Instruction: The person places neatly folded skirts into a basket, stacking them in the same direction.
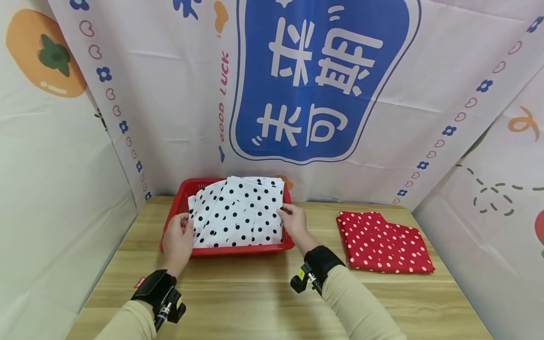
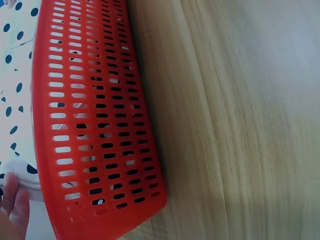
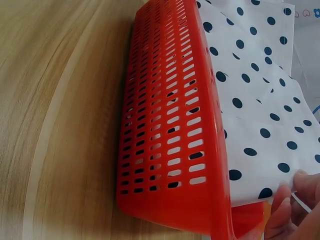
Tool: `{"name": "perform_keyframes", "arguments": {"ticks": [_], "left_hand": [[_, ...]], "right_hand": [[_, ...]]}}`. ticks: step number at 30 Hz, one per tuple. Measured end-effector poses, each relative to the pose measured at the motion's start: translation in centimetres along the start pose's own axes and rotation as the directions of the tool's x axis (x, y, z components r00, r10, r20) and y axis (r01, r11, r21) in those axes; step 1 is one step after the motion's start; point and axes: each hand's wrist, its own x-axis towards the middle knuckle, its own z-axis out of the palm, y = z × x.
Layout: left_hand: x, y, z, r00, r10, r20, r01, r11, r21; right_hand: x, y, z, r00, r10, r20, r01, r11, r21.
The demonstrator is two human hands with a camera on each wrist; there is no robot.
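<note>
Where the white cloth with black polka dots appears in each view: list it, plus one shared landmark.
Head: white cloth with black polka dots, left of centre, lower half.
Left wrist: a strip along the left edge, cut off.
Right wrist: right half, from the top edge downward.
Shared landmark: the red perforated plastic basket, in all three.

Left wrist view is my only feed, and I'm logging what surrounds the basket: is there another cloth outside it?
Observer: Yes, a folded red cloth with white dots lies on the table, to the right of the basket.
Operator: Where is the right hand?
Observer: At the white cloth, holding it near its right edge.
Operator: And behind the basket?
Observer: A white hanging printed with a big blue panel.
</note>
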Motion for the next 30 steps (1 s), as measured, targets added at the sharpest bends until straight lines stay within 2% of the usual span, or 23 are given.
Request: {"name": "perform_keyframes", "arguments": {"ticks": [6,12,20,27,30], "left_hand": [[0.2,0.0,0.5,1.000,0.011,-0.003,-0.011,1.000,0.013],[0.3,-0.2,1.1,0.999,0.030,-0.015,-0.030,0.999,0.028],[0.5,-0.6,2.0,0.996,0.088,-0.015,-0.087,0.995,0.052],[0.9,-0.7,2.3,0.996,0.080,-0.025,-0.079,0.996,0.042],[0.9,-0.6,2.1,0.998,0.055,-0.010,-0.055,0.998,0.018]], "right_hand": [[0.3,0.2,0.0,1.000,-0.010,0.013,0.010,1.000,0.016],[0.6,0.2,0.2,0.998,0.006,0.060,-0.010,0.997,0.073],[0.9,0.2,0.9,0.996,0.038,0.080,-0.047,0.993,0.112],[1.1,0.5,1.3,0.993,0.022,0.113,-0.034,0.994,0.103],[1.2,0.4,1.4,0.991,0.025,0.130,-0.034,0.997,0.068]]}}
